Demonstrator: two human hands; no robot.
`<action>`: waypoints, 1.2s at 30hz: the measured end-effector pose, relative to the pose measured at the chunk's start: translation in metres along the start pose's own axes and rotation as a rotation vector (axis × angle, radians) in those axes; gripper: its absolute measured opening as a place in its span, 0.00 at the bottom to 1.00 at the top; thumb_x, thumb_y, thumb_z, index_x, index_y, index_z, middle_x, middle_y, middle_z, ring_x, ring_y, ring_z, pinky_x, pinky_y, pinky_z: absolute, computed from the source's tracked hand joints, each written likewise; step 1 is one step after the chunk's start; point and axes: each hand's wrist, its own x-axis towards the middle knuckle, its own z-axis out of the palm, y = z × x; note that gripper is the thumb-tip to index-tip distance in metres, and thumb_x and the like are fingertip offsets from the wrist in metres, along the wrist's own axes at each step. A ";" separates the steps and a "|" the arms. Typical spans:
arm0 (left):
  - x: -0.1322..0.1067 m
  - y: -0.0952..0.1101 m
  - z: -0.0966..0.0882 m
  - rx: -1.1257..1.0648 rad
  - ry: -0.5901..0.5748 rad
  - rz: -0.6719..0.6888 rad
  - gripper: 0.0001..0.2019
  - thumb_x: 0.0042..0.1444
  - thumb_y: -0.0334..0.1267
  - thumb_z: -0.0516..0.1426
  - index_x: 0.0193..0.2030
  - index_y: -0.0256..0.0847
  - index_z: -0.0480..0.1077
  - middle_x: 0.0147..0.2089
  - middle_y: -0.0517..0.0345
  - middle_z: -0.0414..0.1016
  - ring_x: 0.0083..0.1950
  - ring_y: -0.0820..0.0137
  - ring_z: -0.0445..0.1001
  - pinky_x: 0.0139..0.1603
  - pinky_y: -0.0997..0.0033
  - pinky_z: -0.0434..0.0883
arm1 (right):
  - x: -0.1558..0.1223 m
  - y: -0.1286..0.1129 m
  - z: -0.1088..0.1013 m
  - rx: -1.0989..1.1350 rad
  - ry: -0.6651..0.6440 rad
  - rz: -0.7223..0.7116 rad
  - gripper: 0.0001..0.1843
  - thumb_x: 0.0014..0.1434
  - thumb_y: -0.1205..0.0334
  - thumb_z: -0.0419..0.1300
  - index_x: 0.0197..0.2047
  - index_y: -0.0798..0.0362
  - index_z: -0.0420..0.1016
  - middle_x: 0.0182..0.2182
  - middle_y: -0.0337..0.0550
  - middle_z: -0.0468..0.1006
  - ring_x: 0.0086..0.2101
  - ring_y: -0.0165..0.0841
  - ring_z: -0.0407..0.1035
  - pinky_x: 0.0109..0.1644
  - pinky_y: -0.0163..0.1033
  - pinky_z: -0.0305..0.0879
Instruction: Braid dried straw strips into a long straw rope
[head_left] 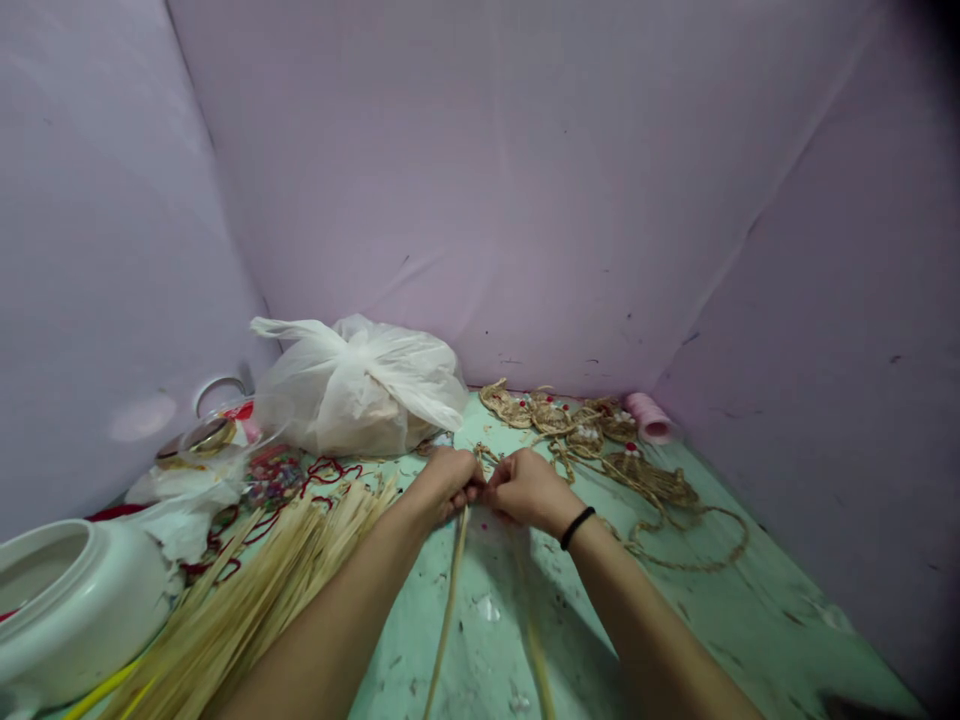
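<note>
My left hand [448,482] and my right hand [529,488], the latter with a black band at its wrist, meet over the green tabletop. Fingers of both are closed in a pinch on pale straw strands, and the exact grip is hidden. One straw strand [450,600] hangs from beneath my left hand toward the near edge. Another strand [536,645] runs down below my right hand, blurred. A short piece of twisted straw cord [486,453] shows just beyond the fingertips.
A bundle of dry straw [259,590] lies left, by a white pot [90,610]. Behind stand a tied white plastic bag [367,385] and a clear bag of beads [274,475]. Braided straw pieces [649,475] and a pink thread spool [649,418] sit right. Pale walls enclose the table.
</note>
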 end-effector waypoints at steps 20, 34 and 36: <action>0.008 -0.009 -0.017 0.007 -0.195 0.152 0.02 0.33 0.30 0.52 0.16 0.35 0.62 0.11 0.64 0.58 0.10 0.82 0.49 0.11 0.80 0.42 | 0.004 0.000 0.015 0.760 -0.156 0.246 0.08 0.44 0.73 0.52 0.17 0.55 0.60 0.11 0.33 0.58 0.12 0.21 0.49 0.16 0.30 0.45; -0.014 0.003 -0.030 0.510 0.112 0.249 0.05 0.39 0.33 0.54 0.18 0.34 0.67 0.13 0.61 0.61 0.15 0.77 0.56 0.17 0.77 0.51 | 0.008 0.021 0.024 0.862 -0.090 0.156 0.07 0.41 0.69 0.53 0.15 0.57 0.62 0.07 0.30 0.55 0.09 0.19 0.41 0.13 0.30 0.33; -0.018 -0.003 -0.027 0.616 0.161 0.281 0.05 0.37 0.35 0.55 0.17 0.35 0.68 0.14 0.60 0.61 0.17 0.76 0.58 0.19 0.77 0.52 | 0.008 0.021 0.023 0.868 -0.104 0.143 0.08 0.42 0.69 0.53 0.14 0.57 0.62 0.06 0.29 0.53 0.09 0.19 0.40 0.13 0.30 0.33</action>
